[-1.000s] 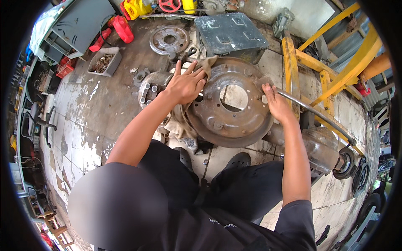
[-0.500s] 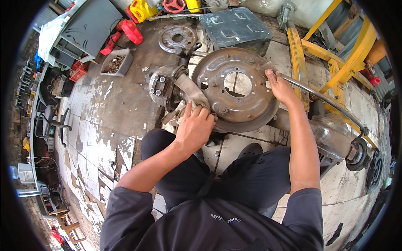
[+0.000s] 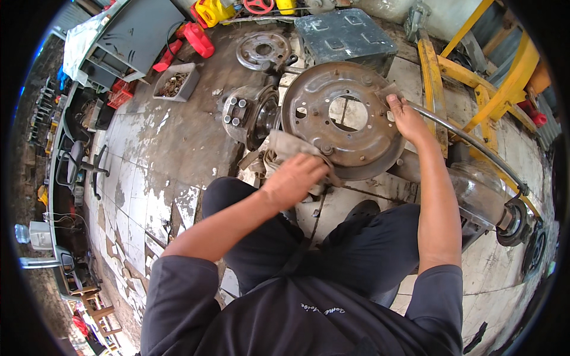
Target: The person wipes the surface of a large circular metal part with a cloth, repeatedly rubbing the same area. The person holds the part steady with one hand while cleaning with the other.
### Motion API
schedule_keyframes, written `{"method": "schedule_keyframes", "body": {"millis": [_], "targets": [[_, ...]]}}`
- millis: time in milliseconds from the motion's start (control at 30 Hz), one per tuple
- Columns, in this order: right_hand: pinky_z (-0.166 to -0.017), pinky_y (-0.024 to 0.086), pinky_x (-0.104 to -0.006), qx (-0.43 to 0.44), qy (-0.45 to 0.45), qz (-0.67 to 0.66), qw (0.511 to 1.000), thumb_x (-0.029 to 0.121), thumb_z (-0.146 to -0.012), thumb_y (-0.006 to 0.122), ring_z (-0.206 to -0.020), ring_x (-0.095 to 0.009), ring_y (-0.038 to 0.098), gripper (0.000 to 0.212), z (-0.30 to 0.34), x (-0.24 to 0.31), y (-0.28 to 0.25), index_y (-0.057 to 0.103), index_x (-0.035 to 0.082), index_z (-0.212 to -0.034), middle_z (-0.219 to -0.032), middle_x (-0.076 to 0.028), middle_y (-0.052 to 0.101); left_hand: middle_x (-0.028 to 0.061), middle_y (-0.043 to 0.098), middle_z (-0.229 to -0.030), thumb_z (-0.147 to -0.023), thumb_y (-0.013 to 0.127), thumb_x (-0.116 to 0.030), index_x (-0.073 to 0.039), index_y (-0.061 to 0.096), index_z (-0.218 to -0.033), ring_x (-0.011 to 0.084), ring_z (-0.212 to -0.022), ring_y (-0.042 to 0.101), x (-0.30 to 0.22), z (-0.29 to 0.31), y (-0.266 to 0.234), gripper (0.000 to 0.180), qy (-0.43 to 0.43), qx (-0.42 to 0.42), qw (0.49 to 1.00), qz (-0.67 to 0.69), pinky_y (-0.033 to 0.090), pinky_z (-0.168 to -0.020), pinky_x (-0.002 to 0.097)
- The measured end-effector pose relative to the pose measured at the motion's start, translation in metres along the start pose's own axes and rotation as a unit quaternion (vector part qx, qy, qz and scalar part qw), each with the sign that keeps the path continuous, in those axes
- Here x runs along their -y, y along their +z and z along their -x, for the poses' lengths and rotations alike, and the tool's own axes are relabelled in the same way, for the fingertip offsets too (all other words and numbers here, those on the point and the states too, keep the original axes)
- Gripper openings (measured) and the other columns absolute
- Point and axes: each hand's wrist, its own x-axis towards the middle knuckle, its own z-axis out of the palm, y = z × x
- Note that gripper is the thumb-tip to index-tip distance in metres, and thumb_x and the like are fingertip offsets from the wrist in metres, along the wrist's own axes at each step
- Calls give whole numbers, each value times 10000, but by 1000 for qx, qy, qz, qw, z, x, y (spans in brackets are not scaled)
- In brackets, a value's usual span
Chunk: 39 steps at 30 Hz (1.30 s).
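Observation:
A round brown metal brake backing plate (image 3: 309,89), with a large central hole and several smaller ones, is tilted up in front of me. My right hand (image 3: 408,120) grips its right edge, thumb on the face and fingers hidden behind. My left hand (image 3: 300,178), somewhat blurred, is closed over a crumpled beige rag (image 3: 289,146) at the plate's lower left rim. Left of the plate is a wheel hub (image 3: 246,114) with several bolts. A thick axle housing (image 3: 472,187) extends to the right behind my right forearm.
A dark metal box (image 3: 344,35) and another round metal plate (image 3: 263,52) lie beyond. Yellow steel frames (image 3: 432,89) stand at right, near a long curved bar (image 3: 469,142). Left are a grey bin of small parts (image 3: 176,83) and a toppled swivel chair (image 3: 77,163).
My left hand has moved right with the rag, from beside the hub to the plate's lower rim. My right hand keeps its hold. The whole view has shifted slightly.

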Motion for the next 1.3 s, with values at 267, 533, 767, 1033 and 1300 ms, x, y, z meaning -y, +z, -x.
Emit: {"method": "schedule_keyframes", "body": {"millis": [267,533,767,1033,1300], "targets": [[-1188,238,-391,-12,-32,-13,999,625,-1008,224,-1483,-321,207,786,-10,-12,11,383,16,-1479,-1553,-156,344,81,590,-1122,-721,619,-36,-73,630,-1057,280,-1119,540,81,-10,-48,338,14,14,999,-34,429,-1015,400],[-1191,233,-408,-10,-9,-8,1000,612,-1009,240,-1480,-343,208,745,0,4,8,423,53,-1466,-1555,-157,339,52,582,-1100,-768,639,-100,-101,616,-1094,259,-1089,551,29,-10,-17,327,47,57,997,-27,458,-948,403],[-1198,230,-417,-21,-33,20,999,590,-1021,213,-1466,-362,235,702,0,-1,7,466,92,-1447,-1547,-142,357,72,562,-1099,-824,596,-125,-76,593,-1188,253,-1049,553,-62,-48,41,367,6,-68,998,13,485,-902,377],[-1183,252,-407,-5,-50,36,998,703,-969,180,-1474,-321,232,860,-4,-7,7,383,51,-1490,-1537,-186,356,108,525,-1126,-833,549,-73,-25,509,-1301,272,-1045,531,-110,-110,63,472,-76,-86,993,4,470,-897,371],[-1192,257,-407,-33,-69,25,997,621,-1011,189,-1463,-349,253,783,-11,-21,15,420,20,-1456,-1548,-139,353,103,563,-1189,-762,613,-51,-65,588,-1218,292,-1132,528,0,-8,-4,456,-1,62,994,-86,451,-978,405]]}}
